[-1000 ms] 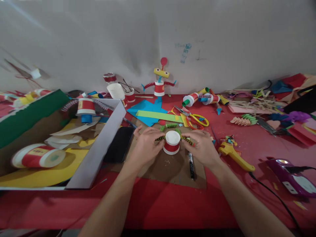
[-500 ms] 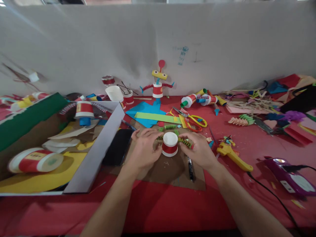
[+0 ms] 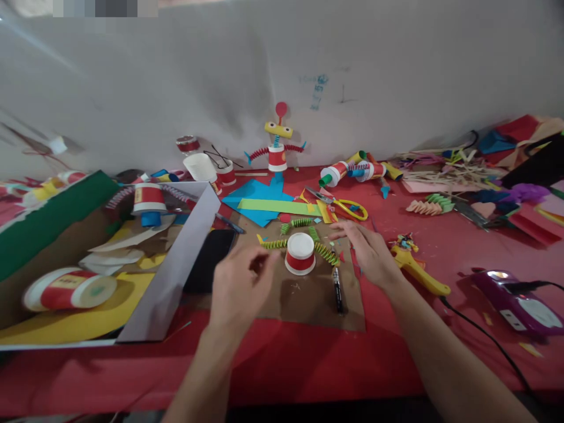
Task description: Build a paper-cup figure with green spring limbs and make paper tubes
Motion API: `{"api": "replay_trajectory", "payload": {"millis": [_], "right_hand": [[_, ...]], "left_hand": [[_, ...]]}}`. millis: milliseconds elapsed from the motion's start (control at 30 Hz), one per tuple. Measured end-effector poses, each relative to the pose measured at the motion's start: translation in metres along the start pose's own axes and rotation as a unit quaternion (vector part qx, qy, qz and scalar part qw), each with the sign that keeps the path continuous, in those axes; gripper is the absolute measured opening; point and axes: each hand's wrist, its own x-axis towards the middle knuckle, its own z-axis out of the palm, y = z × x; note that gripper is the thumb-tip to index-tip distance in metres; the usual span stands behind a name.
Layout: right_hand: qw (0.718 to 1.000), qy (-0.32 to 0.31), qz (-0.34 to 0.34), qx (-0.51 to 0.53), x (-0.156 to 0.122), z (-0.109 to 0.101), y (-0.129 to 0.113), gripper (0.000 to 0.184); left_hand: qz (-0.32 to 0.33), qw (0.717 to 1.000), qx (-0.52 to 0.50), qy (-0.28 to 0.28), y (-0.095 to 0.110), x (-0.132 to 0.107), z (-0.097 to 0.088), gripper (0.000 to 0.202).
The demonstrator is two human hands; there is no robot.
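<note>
A head-worn camera looks forward and down, fairly near, across a red table (image 3: 308,358) toward a grey wall (image 3: 198,64).

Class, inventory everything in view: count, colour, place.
Cup: 1, red-white, centre
Folded strips: several, green, centre
Cardboard: 1, brown, centre
Marker: 1, black, centre right
Phone: 1, black, left
Box: 1, green-white, left
Other cups, figures: several, mixed, back and left
Scissors: 1, yellow-handled, beyond cup
Glue gun: 1, yellow, right
Device: 1, purple, right
Paper: many, mixed, throughout
Table: 1, red, beneath
Wall: 1, grey, back
Left hand: 1, left
Right hand: 1, right
</note>
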Motion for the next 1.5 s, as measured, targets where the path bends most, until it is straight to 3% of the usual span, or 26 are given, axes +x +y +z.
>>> {"api": "replay_trajectory", "payload": {"millis": [100, 233, 400, 733, 933, 1033, 1100, 1200, 1267, 1333, 1400, 1500], "right_hand": [[0.998, -0.031, 0.034, 0.035, 0.001, 0.002, 0.002, 0.05], [0.987, -0.113, 0.045, 0.106, 0.001, 0.007, 0.006, 0.051], [0.979, -0.144, 0.061, 0.128, -0.001, 0.009, 0.004, 0.05], [0.962, -0.13, 0.109, 0.212, -0.015, 0.015, -0.006, 0.057], [0.981, -0.096, 0.103, 0.135, -0.032, 0.012, -0.007, 0.058], [0.993, -0.063, 0.067, 0.071, -0.046, -0.008, -0.004, 0.049], [0.998, -0.003, 0.044, -0.039, -0.055, -0.028, 0.006, 0.042], [0.957, 0.086, 0.013, -0.277, -0.066, -0.06, 0.033, 0.04], [0.911, 0.097, 0.072, -0.395, -0.07, -0.075, 0.055, 0.044], [0.888, 0.07, 0.118, -0.439, -0.072, -0.082, 0.075, 0.047], [0.884, 0.043, 0.128, -0.447, -0.073, -0.084, 0.088, 0.047], [0.889, 0.014, 0.118, -0.441, -0.073, -0.084, 0.097, 0.043]], "left_hand": [[-0.045, 0.997, -0.017, -0.064, 0.01, -0.023, 0.019, 0.014], [-0.077, 0.995, -0.007, -0.065, 0.015, -0.035, 0.037, 0.033], [-0.063, 0.995, 0.002, -0.076, 0.012, -0.028, 0.043, 0.044], [-0.132, 0.985, -0.048, -0.104, 0.001, -0.014, 0.053, 0.039], [-0.146, 0.968, -0.181, -0.097, -0.006, -0.013, 0.065, 0.047], [-0.129, 0.945, -0.281, -0.107, -0.01, -0.01, 0.062, 0.05], [-0.122, 0.924, -0.344, -0.114, -0.013, -0.006, 0.054, 0.053], [-0.108, 0.883, -0.435, -0.143, -0.018, 0.004, 0.041, 0.054], [-0.102, 0.844, -0.498, -0.173, -0.023, 0.009, 0.036, 0.053], [-0.105, 0.807, -0.547, -0.194, -0.03, 0.012, 0.036, 0.054], [-0.109, 0.782, -0.581, -0.201, -0.039, 0.012, 0.038, 0.057], [-0.107, 0.766, -0.602, -0.198, -0.05, 0.009, 0.043, 0.058]]}}
